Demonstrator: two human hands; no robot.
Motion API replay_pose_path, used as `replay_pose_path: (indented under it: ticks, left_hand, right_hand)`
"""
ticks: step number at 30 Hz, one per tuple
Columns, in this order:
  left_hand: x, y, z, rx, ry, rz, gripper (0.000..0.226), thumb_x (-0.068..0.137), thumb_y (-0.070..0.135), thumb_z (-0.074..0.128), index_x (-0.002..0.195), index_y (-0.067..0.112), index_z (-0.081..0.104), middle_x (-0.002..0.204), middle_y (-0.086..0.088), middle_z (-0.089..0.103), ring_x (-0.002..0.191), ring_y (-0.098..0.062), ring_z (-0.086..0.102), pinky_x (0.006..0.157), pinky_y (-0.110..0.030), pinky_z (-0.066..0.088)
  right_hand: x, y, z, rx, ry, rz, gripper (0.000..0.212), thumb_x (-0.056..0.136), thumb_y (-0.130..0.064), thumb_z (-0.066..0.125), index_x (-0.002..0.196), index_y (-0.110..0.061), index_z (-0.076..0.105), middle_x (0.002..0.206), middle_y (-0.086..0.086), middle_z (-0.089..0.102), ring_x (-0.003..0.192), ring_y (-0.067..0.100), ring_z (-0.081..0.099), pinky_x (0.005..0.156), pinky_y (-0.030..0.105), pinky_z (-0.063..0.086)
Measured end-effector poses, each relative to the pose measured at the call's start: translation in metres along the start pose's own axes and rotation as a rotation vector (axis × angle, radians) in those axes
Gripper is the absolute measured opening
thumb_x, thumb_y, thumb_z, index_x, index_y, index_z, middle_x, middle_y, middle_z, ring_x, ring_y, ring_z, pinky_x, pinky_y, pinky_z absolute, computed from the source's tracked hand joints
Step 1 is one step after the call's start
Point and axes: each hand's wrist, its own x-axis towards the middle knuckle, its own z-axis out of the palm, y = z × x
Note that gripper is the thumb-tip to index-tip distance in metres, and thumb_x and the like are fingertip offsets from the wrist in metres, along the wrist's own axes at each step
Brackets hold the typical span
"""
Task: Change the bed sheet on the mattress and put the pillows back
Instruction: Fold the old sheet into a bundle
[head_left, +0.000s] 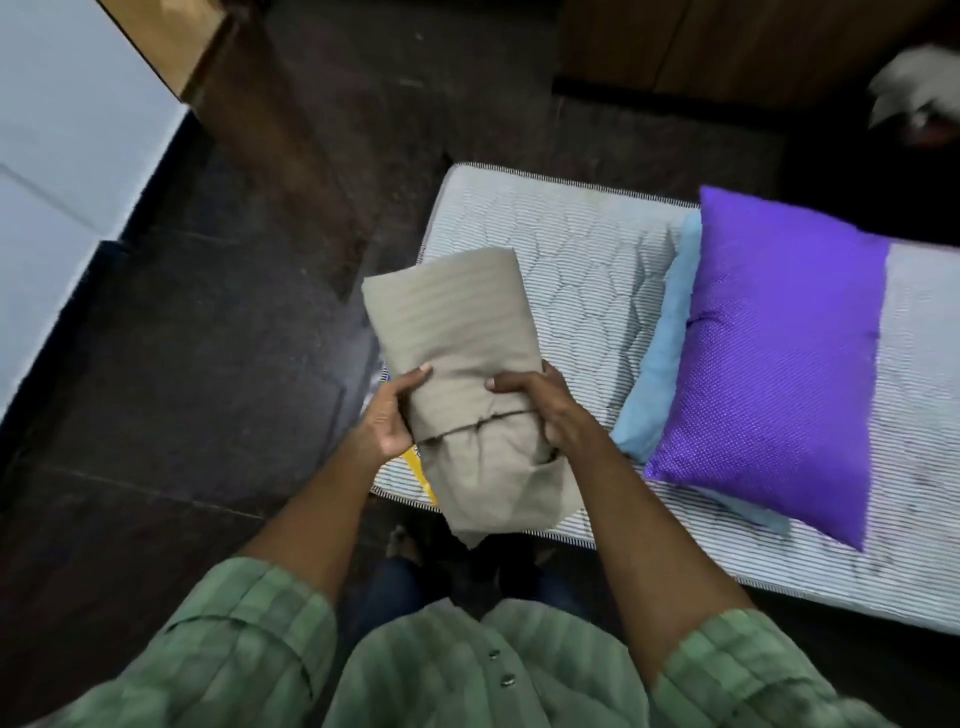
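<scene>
- Folded beige sheet (462, 374) sits centre frame, held up over the near-left corner of the mattress (566, 244); I can't tell if its far end touches the mattress top.
- My left hand (387, 415) grips the sheet's left edge, thumb laid on top, fingers curled underneath and out of sight.
- My right hand (545, 410) grips the sheet's right edge, thumb on top pointing left, other fingers tucked under the fold.
- Both hands clamp the bundle at about its middle, just above a dark seam line running across the cloth.
- Sheet has faint stripes woven in; bottom end hangs a little loose, lower centre.
- Mattress is bare, white with thin dark stripes and a quilted pattern, running from centre to the right edge of the frame.
- Purple pillow (779, 353) lies on the mattress, right of centre, tilted, stacked on a light blue pillow (660, 358).
- Blue pillow pokes out along the purple one's left side and at its lower corner; near the sheet, not touching that I can see.
- Yellow thing (422, 475) peeks out under the sheet at the mattress edge, just below the left hand; too hidden to name.
- Dark tiled floor (182, 364) fills the left and top middle.
- White surface with a dark edge (62, 156) in the upper left, blurry.
- Wooden panel (727, 41) across the top right.
- Blurred white shape (919, 88) in the far upper right corner, can't identify.
- Green striped shirt sleeves (249, 639) across the bottom of the frame, bare forearms reaching up.
</scene>
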Motion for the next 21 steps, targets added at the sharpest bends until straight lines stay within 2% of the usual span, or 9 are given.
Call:
replay_pose_path:
  ticks: [3, 5, 7, 10, 12, 14, 16, 18, 21]
  left_hand:
    - [-0.031, 0.033, -0.016, 0.019, -0.033, 0.048, 0.054, 0.086, 0.024, 0.076, 0.137, 0.009, 0.064, 0.135, -0.011, 0.067, 0.123, -0.026, 0.065, 0.108, -0.044, 0.049]
    - [-0.053, 0.053, -0.034, 0.066, -0.048, 0.037, 0.040, 0.089, 0.026, 0.071, 0.126, 0.010, 0.070, 0.124, -0.010, 0.073, 0.110, -0.024, 0.072, 0.094, -0.040, 0.056]
    - [-0.068, 0.071, -0.058, 0.129, -0.063, 0.018, 0.037, 0.089, 0.026, 0.071, 0.123, 0.010, 0.071, 0.119, -0.010, 0.074, 0.105, -0.024, 0.073, 0.082, -0.036, 0.059]
    - [-0.085, 0.109, -0.104, 0.256, -0.081, 0.082, 0.045, 0.084, 0.024, 0.078, 0.125, 0.008, 0.070, 0.120, -0.012, 0.074, 0.105, -0.025, 0.073, 0.073, -0.030, 0.061]
    - [-0.090, 0.131, -0.132, 0.318, -0.064, 0.180, 0.060, 0.071, 0.022, 0.084, 0.127, 0.006, 0.068, 0.117, -0.014, 0.075, 0.106, -0.028, 0.073, 0.070, -0.029, 0.061]
    - [-0.098, 0.165, -0.161, 0.343, -0.071, 0.277, 0.066, 0.065, 0.016, 0.086, 0.127, 0.007, 0.066, 0.114, -0.012, 0.076, 0.108, -0.031, 0.072, 0.073, -0.030, 0.061]
    - [-0.105, 0.199, -0.185, 0.380, -0.090, 0.328, 0.064, 0.068, 0.010, 0.087, 0.127, 0.008, 0.064, 0.115, -0.011, 0.076, 0.109, -0.030, 0.072, 0.084, -0.035, 0.061]
    - [-0.106, 0.228, -0.204, 0.439, -0.096, 0.377, 0.069, 0.065, 0.013, 0.089, 0.128, 0.009, 0.063, 0.117, -0.010, 0.075, 0.111, -0.030, 0.071, 0.096, -0.042, 0.057]
    - [-0.104, 0.267, -0.223, 0.481, -0.100, 0.421, 0.072, 0.059, 0.014, 0.089, 0.126, 0.008, 0.064, 0.116, -0.010, 0.075, 0.111, -0.031, 0.071, 0.101, -0.046, 0.055]
  right_hand:
    - [-0.019, -0.011, 0.043, 0.064, 0.029, -0.041, 0.061, 0.056, -0.001, 0.089, 0.114, -0.010, 0.072, 0.102, 0.007, 0.079, 0.096, 0.030, 0.076, 0.082, 0.041, 0.063]
    - [-0.027, -0.010, 0.074, 0.110, 0.032, -0.033, 0.061, 0.056, -0.001, 0.088, 0.115, -0.009, 0.072, 0.103, 0.010, 0.079, 0.095, 0.031, 0.076, 0.082, 0.042, 0.063]
    - [-0.034, -0.010, 0.107, 0.136, 0.027, 0.012, 0.067, 0.054, -0.007, 0.090, 0.118, -0.009, 0.072, 0.105, 0.012, 0.078, 0.096, 0.034, 0.076, 0.084, 0.047, 0.063]
    - [-0.040, 0.000, 0.167, 0.183, 0.030, 0.067, 0.082, 0.044, -0.017, 0.096, 0.123, -0.010, 0.072, 0.111, 0.016, 0.076, 0.101, 0.038, 0.074, 0.090, 0.057, 0.059]
    - [-0.046, 0.004, 0.207, 0.220, 0.054, 0.060, 0.078, 0.046, -0.017, 0.095, 0.121, -0.009, 0.073, 0.113, 0.017, 0.076, 0.104, 0.038, 0.073, 0.091, 0.055, 0.059]
    - [-0.050, 0.005, 0.250, 0.261, 0.041, 0.024, 0.073, 0.050, -0.017, 0.093, 0.120, -0.007, 0.074, 0.115, 0.018, 0.075, 0.106, 0.039, 0.072, 0.091, 0.052, 0.059]
    - [-0.047, 0.003, 0.289, 0.305, 0.035, -0.011, 0.075, 0.052, -0.017, 0.092, 0.123, -0.006, 0.072, 0.117, 0.019, 0.074, 0.109, 0.039, 0.071, 0.096, 0.055, 0.057]
    - [-0.041, -0.002, 0.318, 0.342, 0.035, -0.028, 0.079, 0.051, -0.016, 0.092, 0.126, -0.005, 0.071, 0.118, 0.019, 0.074, 0.109, 0.039, 0.071, 0.097, 0.056, 0.056]
    - [-0.035, -0.016, 0.355, 0.368, 0.034, -0.056, 0.076, 0.052, -0.014, 0.092, 0.125, -0.007, 0.071, 0.116, 0.017, 0.075, 0.106, 0.038, 0.073, 0.092, 0.053, 0.059]
